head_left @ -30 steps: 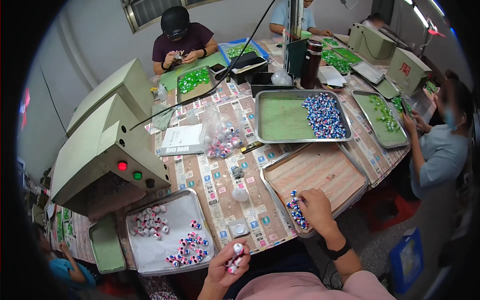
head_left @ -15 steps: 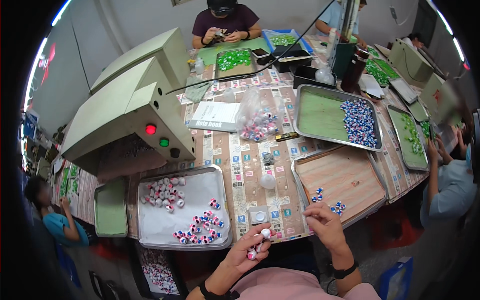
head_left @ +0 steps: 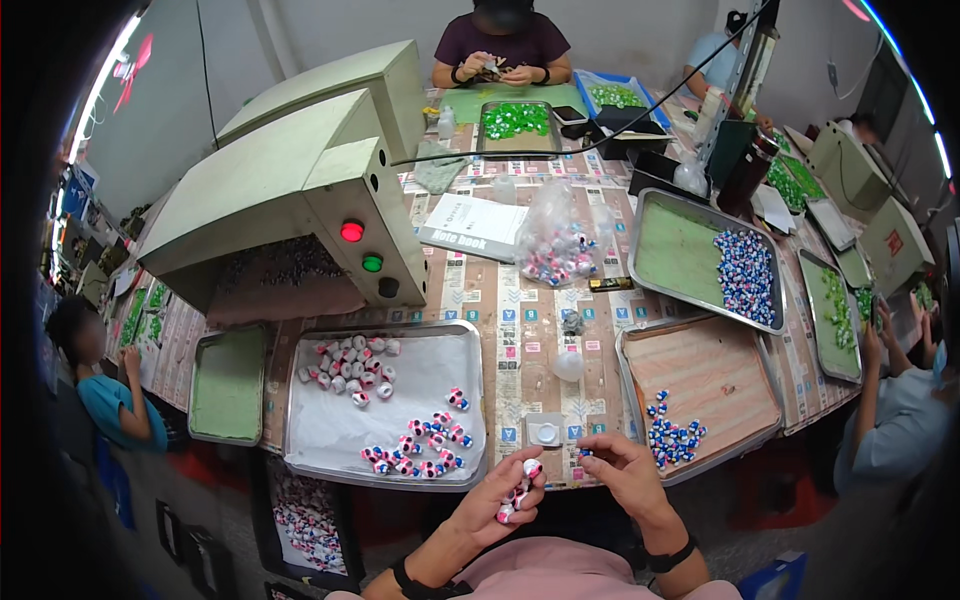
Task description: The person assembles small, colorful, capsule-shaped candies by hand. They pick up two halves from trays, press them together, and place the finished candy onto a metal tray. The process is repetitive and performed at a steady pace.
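My left hand (head_left: 486, 508) is closed around a few small white-and-pink painted pieces (head_left: 531, 469), which show along its fingers. Between the thumb and fingertips of my right hand (head_left: 632, 480) is a small blue-and-white piece (head_left: 586, 453). The two hands are close together at the table's near edge. Just beyond them lies a square pad with a round white dish (head_left: 545, 433). Right of my right hand, a tray lined in pinkish paper (head_left: 700, 370) holds many small blue-and-white pieces (head_left: 676, 442).
At left, a white-lined tray (head_left: 320, 425) holds plain white-and-pink pieces and others with blue parts. Behind it stands a cream machine (head_left: 270, 200) with red and green lights. A bag of pieces (head_left: 558, 245) and a notebook (head_left: 470, 226) lie mid-table. Other people sit around.
My right hand has come left from the pinkish-lined tray toward my left hand, now with a small blue-and-white piece. The whole view has shifted slightly.
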`<state>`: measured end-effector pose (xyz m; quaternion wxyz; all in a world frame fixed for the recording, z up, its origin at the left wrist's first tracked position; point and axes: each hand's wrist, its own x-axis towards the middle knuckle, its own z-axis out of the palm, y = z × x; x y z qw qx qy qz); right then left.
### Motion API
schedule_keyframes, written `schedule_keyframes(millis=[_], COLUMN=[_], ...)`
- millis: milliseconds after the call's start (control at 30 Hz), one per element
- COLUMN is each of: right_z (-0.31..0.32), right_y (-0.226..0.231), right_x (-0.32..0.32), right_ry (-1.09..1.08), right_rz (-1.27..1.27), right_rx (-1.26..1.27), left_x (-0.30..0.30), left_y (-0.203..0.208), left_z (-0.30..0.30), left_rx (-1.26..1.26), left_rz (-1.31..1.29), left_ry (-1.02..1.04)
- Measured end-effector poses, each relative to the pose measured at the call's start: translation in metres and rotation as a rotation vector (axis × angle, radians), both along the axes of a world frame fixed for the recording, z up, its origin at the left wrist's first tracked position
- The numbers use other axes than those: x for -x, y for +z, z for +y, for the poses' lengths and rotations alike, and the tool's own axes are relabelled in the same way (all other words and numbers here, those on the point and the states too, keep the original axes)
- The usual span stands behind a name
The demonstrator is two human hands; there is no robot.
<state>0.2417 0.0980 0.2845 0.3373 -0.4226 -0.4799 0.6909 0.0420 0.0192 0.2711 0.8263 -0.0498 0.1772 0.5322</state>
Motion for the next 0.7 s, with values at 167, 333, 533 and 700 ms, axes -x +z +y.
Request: schedule_keyframes(millis=[167, 333, 533, 700], right_z=[0.007, 0.013, 0.021, 0.022], right_y=[0.006, 0.008, -0.007, -0.022], right_x=[0.013, 0.037, 0.047, 0.052], right_ry=[0.009, 0.044, 0.107, 0.171], right_rz=[-0.177, -0.483, -0.637, -0.622], right_rx=[-0.192, -0.663, -0.922, -0.926], left_x=[0.006, 0.011, 0.014, 0.015], left_y=[-0.01, -0.017, -0.016, -0.005], left_z=[-0.006, -0.014, -0.014, -0.021], left_rx=[-0.06, -0.03, -0.027, 0.058], left_rz=[0.078, -0.034, 0.05, 0.145], left_ry=[-0.089, -0.093, -0.1, -0.015])
